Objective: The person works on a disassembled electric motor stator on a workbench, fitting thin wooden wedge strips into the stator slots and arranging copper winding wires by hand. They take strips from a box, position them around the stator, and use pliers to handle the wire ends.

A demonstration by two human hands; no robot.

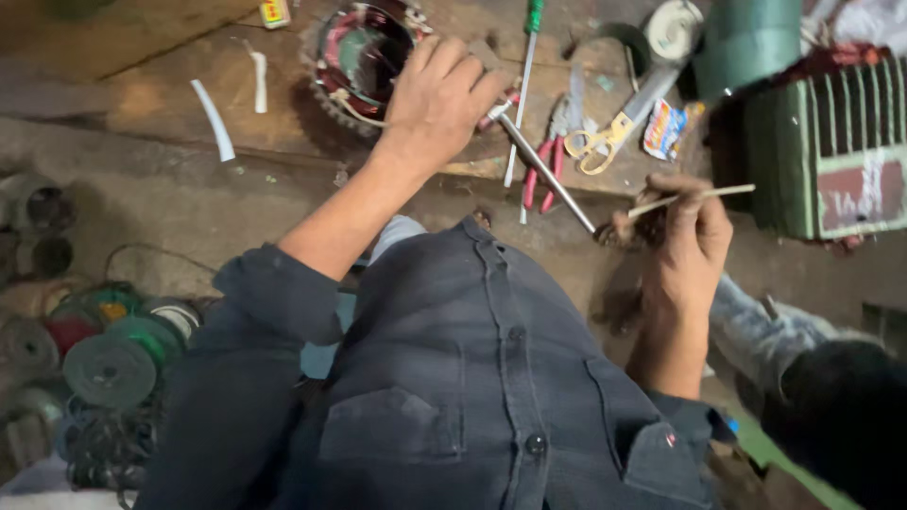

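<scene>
Metal rod (546,172) gripped in closed left hand (436,99); right hand (688,241) pinches wooden stick (694,196).

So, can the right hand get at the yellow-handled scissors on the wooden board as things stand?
Probably yes, once freed: the scissors lie uncovered just beyond the right hand, but that hand already grips a thin stick.

A small crumpled packet (667,128), white with red, blue and yellow print, lies on the desk (170,85) right of the scissors (605,142). A small yellow-and-red box (275,12) sits at the desk's top edge.
</scene>
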